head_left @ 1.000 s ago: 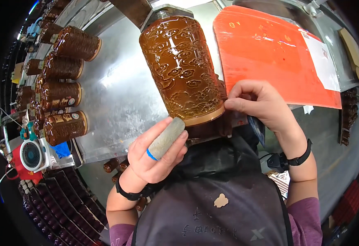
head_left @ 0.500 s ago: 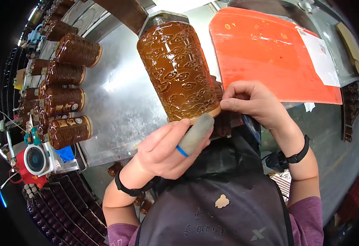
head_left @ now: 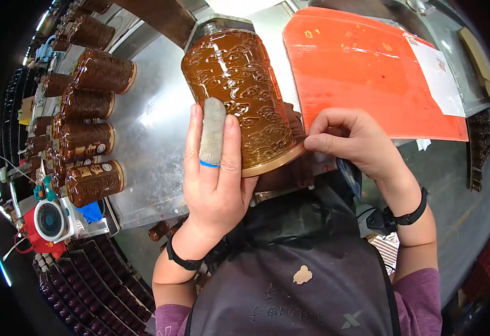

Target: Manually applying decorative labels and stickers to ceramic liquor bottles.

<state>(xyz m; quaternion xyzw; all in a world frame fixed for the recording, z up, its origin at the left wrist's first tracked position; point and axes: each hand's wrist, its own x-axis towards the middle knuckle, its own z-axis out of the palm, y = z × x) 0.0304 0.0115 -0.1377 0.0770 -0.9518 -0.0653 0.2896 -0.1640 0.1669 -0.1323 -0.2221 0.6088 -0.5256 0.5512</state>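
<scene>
A large amber-brown glass bottle [head_left: 231, 89] with a raised cloud pattern lies tilted in front of me. Its neck end is at the far side, against a dark angular metal holder [head_left: 222, 23]. A gold band [head_left: 273, 162] runs round its near, base end. My left hand [head_left: 214, 162] lies along the bottle's left side, fingers stretched out flat and slightly apart; one finger wears a grey cover with a blue edge. The left thumb is mostly hidden near the base. At the base's right edge my right hand [head_left: 351, 140] is closed in a pinch; what lies between thumb and finger is hidden.
Several similar brown bottles [head_left: 91, 140] stand in rows at the left. A small fan [head_left: 50, 219] is near them. An orange-red sheet [head_left: 362, 73] with white paper [head_left: 435, 75] covers the right of the metal table [head_left: 150, 134]. Dark trays [head_left: 88, 280] are at lower left.
My left hand has moved from the base up along the bottle's left side, its fingers now straightened. The bottle appears turned, with a red label edge showing at right. My right hand stays pinched by the base.
</scene>
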